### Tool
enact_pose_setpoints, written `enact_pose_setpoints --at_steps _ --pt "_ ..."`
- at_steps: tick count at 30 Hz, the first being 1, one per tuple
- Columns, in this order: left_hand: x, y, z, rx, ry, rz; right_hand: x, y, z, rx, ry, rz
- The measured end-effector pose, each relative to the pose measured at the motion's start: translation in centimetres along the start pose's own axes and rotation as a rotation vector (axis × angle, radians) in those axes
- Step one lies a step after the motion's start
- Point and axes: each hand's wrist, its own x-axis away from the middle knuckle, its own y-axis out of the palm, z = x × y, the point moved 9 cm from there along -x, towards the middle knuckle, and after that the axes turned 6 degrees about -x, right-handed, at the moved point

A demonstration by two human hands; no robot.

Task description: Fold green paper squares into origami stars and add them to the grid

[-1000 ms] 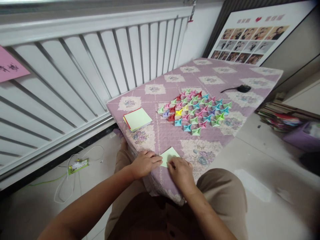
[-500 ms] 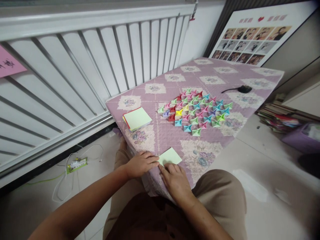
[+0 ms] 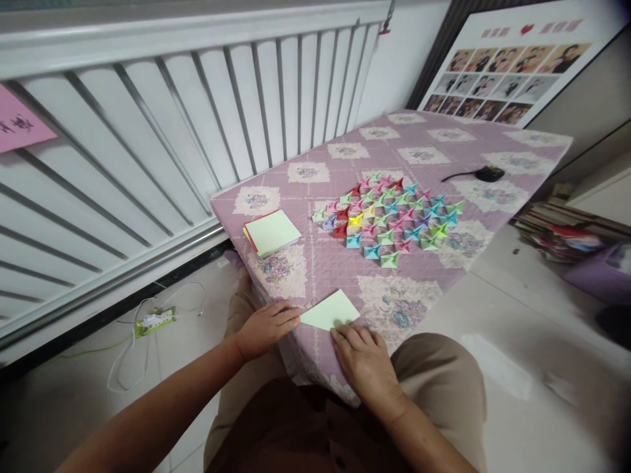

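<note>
A pale green sheet of paper (image 3: 332, 310), apparently folded in two, lies flat near the table's front corner. My left hand (image 3: 269, 326) rests on the table with its fingers stretched out, the tips touching the paper's left corner. My right hand (image 3: 365, 361) lies over the paper's near edge, fingers flat, with the tips on the paper. Left of the paper is a stack of coloured square paper (image 3: 273, 231), pale green on top with red and yellow edges showing. Farther back, many small folded paper pieces (image 3: 389, 220) stand in slanting rows.
A purple flowered cloth (image 3: 325, 259) covers the table. A white radiator (image 3: 197, 125) runs along its left side. A black object with a cord (image 3: 490, 173) lies at the far right. A power strip (image 3: 155, 320) with cables sits on the floor.
My hands have moved apart along the near edge, left hand to the left and right hand to the right. More of the green paper now shows between them.
</note>
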Motion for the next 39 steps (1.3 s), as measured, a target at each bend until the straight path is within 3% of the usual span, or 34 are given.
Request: enact_pose_setpoints --at_steps 5,9,14,20,24,27,32,36,39 --pt "0.1 0.2 0.4 -0.042 -0.036 0.015 0.3 0.2 0.1 0.004 0.002 0.001" --pt "-0.5 -0.6 1.0 -0.075 -0.122 -0.005 0.4 0.2 0.2 -0.014 0.018 0.025" --pt "-2.4 -1.8 2.3 -0.103 -0.280 -0.009 0.5 0.1 0.2 -0.038 0.033 0.052" --pt "-5.2 -0.6 4.4 -0.004 -0.363 -0.034 0.5 -0.8 0.0 -0.082 0.073 0.087" --pt "-5.6 -0.4 4.5 0.031 -0.419 -0.006 -0.1 -1.8 1.4 -0.239 0.093 0.174" --pt "-5.5 -0.5 4.4 0.053 -0.425 0.013 -1.1 -2.5 4.1 -0.335 0.169 0.273" --pt "-5.2 -0.6 4.5 0.074 -0.441 0.042 -3.3 -1.5 7.2 -0.475 0.338 0.175" --pt "-4.9 -0.7 4.4 0.103 -0.468 0.064 -3.9 -0.6 7.9 -0.612 0.469 0.060" --pt "-4.7 -1.2 4.3 0.101 -0.480 0.078 -3.5 -0.6 7.9 -0.681 0.515 0.051"
